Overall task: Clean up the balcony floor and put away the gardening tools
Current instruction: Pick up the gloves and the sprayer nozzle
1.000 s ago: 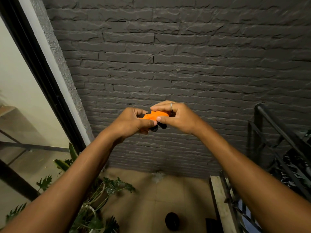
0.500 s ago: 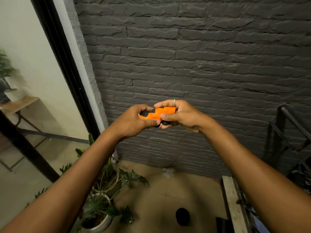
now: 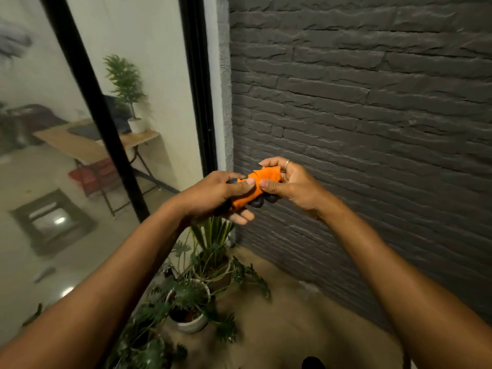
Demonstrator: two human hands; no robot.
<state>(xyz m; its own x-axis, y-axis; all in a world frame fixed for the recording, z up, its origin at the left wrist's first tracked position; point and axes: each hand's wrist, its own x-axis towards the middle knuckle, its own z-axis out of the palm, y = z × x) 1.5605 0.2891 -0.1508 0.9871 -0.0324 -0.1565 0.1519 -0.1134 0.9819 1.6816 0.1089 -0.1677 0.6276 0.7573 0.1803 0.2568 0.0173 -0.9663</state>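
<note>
Orange glove (image 3: pixel 267 177) now tilted, clamped between left hand (image 3: pixel 213 195) and right hand (image 3: pixel 296 185)

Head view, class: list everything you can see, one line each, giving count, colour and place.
glove bundle: one, orange with black fingertips, centre, between both hands
brick wall: one, dark grey, right half
glass door: one, black frame, left
floor plants: at least two pots, green leaves, nearest pot white, corner below the hands
indoor plant: one, green, white pot, on the table behind the glass
wooden table: one, light brown, black legs, indoors
floor: beige tiles, bottom centre
round object: one, black, bottom edge, unidentifiable
ring: one, silver, right hand
left hand: grip on bundle's left end
right hand: grip on its right end
</note>
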